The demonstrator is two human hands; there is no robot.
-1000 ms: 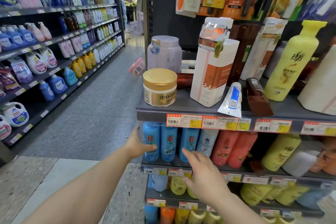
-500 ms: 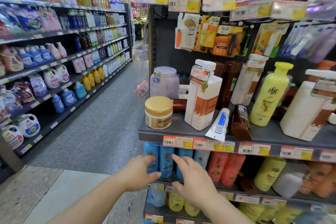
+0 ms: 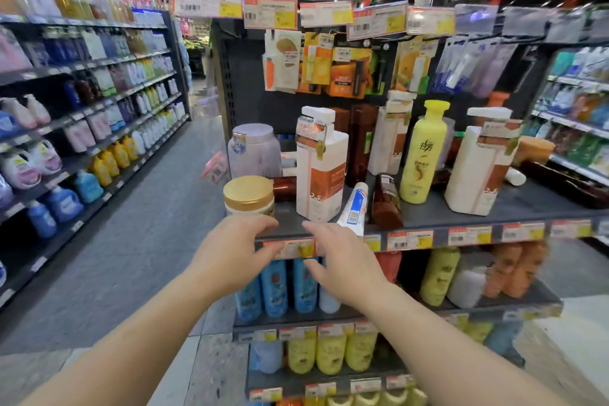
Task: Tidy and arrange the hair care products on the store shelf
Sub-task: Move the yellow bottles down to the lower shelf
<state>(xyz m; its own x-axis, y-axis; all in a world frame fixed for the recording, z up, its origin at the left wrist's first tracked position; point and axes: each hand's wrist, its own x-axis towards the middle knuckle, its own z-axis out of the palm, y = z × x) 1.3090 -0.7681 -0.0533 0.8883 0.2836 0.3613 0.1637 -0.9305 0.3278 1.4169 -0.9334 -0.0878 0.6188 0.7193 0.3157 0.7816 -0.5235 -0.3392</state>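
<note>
The dark shelf [image 3: 514, 208] carries mixed hair products. A gold-lidded jar [image 3: 248, 196] stands at its front left corner, with a lilac tub [image 3: 253, 152] behind it. Right of the jar stands a tall white and orange pump bottle [image 3: 321, 171]. A white and blue tube [image 3: 354, 208] leans against it, beside a tipped brown bottle [image 3: 385, 201]. A yellow bottle [image 3: 421, 155] and a second white pump bottle [image 3: 481, 165] stand further right. My left hand [image 3: 230, 250] hovers just below the jar, fingers spread, holding nothing. My right hand [image 3: 342, 264] is raised beside it, open, in front of the shelf edge.
Price tags [image 3: 408, 239] line the shelf edge. Blue bottles [image 3: 275, 287] and yellow bottles [image 3: 440, 275] fill the shelf below. Carded items [image 3: 329, 66] hang above. A long aisle shelf [image 3: 82, 128] of detergents runs on the left, with open floor [image 3: 141, 241] between.
Both hands have risen from the lower shelf of blue bottles to the edge of the upper shelf. The view has tilted upward, showing more of the hanging cards and ceiling.
</note>
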